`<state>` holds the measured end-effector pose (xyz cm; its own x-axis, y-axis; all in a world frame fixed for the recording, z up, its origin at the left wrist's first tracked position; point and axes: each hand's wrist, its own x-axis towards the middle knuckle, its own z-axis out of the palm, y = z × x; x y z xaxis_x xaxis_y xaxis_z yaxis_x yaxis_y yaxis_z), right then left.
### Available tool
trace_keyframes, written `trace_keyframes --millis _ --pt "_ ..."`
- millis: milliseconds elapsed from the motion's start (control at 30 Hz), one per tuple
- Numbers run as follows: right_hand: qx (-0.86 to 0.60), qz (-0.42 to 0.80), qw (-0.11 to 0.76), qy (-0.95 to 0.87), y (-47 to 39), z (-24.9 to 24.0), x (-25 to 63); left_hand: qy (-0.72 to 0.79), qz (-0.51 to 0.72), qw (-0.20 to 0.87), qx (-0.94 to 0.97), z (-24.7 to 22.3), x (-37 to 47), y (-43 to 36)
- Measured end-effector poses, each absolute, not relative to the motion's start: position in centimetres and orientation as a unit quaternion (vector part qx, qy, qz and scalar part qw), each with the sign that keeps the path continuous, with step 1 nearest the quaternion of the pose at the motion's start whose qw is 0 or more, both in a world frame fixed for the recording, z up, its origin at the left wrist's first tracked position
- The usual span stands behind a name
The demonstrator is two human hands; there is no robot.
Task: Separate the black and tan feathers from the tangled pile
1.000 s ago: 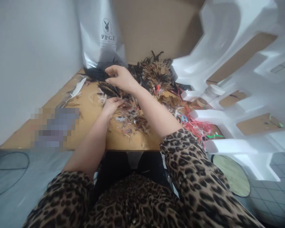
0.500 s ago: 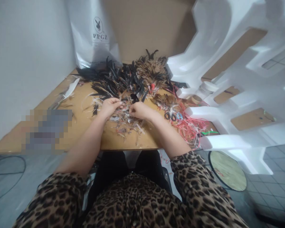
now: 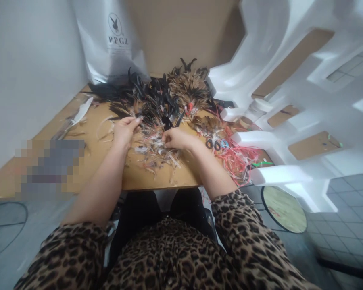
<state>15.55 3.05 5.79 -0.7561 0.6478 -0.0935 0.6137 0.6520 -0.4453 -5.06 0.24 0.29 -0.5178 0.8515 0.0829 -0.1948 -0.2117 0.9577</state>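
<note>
Feathers (image 3: 153,114) inside table's front edge (image 3: 157,187)

A small craft workshop is suggested: the wooden tabletop (image 3: 186,171) is strewn with feathers (image 3: 189,86) and loose scraps (image 3: 153,165), red strings (image 3: 238,157) are heaped at the right, a silvery bag (image 3: 111,60) is stood at the far left, and tiled floor (image 3: 357,201) is partly hidden by white foam (image 3: 329,117).
</note>
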Motion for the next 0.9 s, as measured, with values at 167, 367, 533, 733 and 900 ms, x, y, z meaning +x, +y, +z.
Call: trace_keyframes --millis 167,367,533,733,900 --pt "-0.382 0.165 0.103 -0.904 3.8 4.9 14.1 0.486 0.685 0.415 0.349 0.8 -4.7 -0.3" --pt "-0.361 0.2 0.197 -0.889 4.5 5.2 13.8 0.476 0.679 0.451 0.329 0.9 -4.9 -0.5" --pt "-0.34 0.228 0.173 -0.896 3.8 4.9 13.0 0.48 0.673 0.458 0.326 0.8 -4.7 -0.5" --pt "-0.319 0.192 0.233 -0.898 3.0 5.2 12.8 0.476 0.668 0.466 0.331 0.9 -4.4 -0.6" --pt "-0.341 0.171 0.159 -0.911 2.3 5.9 12.7 0.474 0.658 0.481 0.332 0.8 -4.0 -0.6"
